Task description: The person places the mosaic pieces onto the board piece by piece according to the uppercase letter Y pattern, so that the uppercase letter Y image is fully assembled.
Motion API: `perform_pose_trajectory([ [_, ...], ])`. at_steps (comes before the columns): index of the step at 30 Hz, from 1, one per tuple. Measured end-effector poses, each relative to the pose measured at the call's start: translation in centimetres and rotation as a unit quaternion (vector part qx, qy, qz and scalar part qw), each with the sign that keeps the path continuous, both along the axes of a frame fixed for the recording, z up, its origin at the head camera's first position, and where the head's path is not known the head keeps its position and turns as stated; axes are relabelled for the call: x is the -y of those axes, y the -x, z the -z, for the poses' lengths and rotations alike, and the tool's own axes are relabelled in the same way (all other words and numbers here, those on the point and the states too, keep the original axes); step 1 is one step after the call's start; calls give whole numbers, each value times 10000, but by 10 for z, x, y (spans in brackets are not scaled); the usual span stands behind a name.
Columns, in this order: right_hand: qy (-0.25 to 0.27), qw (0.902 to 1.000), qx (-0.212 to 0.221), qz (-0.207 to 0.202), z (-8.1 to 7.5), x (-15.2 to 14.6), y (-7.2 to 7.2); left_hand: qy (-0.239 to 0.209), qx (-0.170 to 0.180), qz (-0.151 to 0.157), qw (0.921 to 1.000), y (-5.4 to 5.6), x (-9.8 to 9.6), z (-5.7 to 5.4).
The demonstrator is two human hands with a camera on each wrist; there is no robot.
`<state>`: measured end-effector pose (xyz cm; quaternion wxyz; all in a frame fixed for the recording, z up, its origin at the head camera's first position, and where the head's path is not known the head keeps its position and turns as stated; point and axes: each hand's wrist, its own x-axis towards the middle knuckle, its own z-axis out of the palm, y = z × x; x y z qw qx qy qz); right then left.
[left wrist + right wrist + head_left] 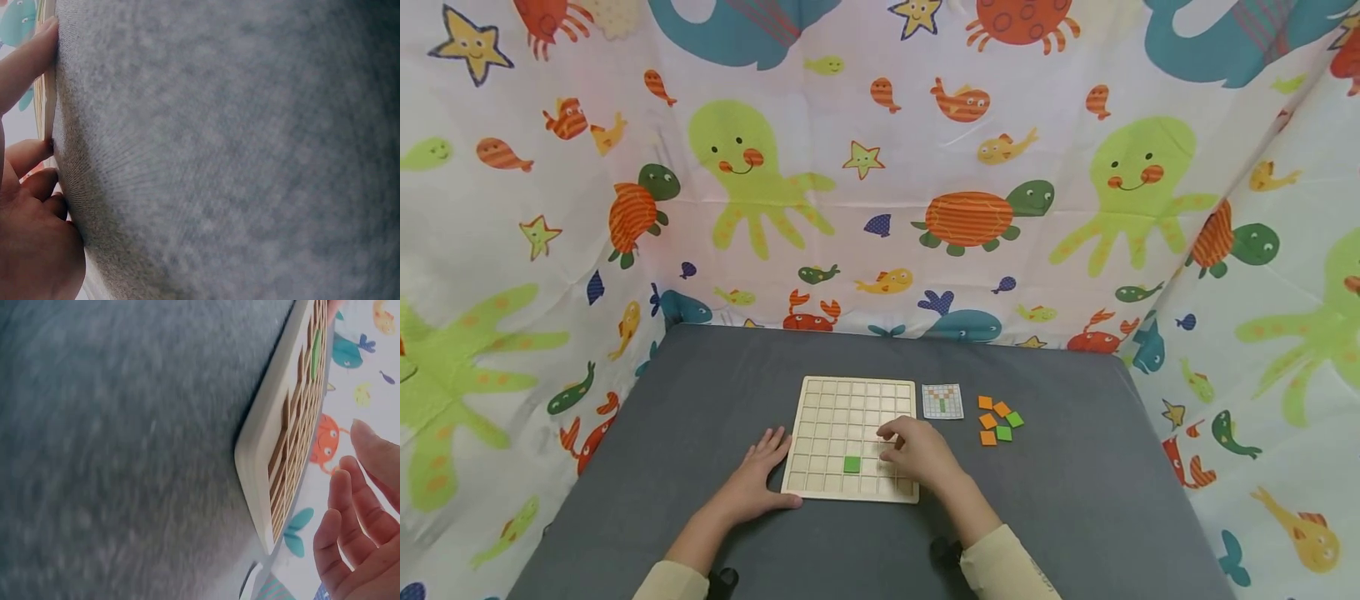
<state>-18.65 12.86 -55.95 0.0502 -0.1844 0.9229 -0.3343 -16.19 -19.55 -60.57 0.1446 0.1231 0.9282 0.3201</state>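
Observation:
A pale wooden grid board (831,417) lies on the grey cloth, with one green square tile (852,464) set in a cell of its lower middle. At the board's lower left, my left hand (756,479) rests spread, thumb touching the near corner and fingers along the left edge; the left wrist view shows its thumb (28,62) against the board's side. My right hand (922,454) hovers over the board's right side, fingers loosely bent. In the right wrist view, nothing shows between the thumb and fingers (350,519) of this hand.
A small printed pattern card (953,413) lies just right of the board. Farther right are several loose orange tiles (988,437) and two green tiles (1003,433). A sea-animal curtain (865,250) stands behind and beside the grey table (1075,500).

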Motion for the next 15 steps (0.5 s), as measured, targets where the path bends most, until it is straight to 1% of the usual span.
perform_pose_trajectory([
  [6, 68, 9998, -31, 184, -2, -13, -1, 70, -13, -34, 10000, -1, -1, 2],
  [10, 123, 9995, -12, 297, -4, -20, -2, 31, -50, -42, 10000, -1, -1, 1],
  [15, 123, 9991, -170, 377, -4, -27, -1, 26, -44, -27, 10000, -1, 0, 1],
])
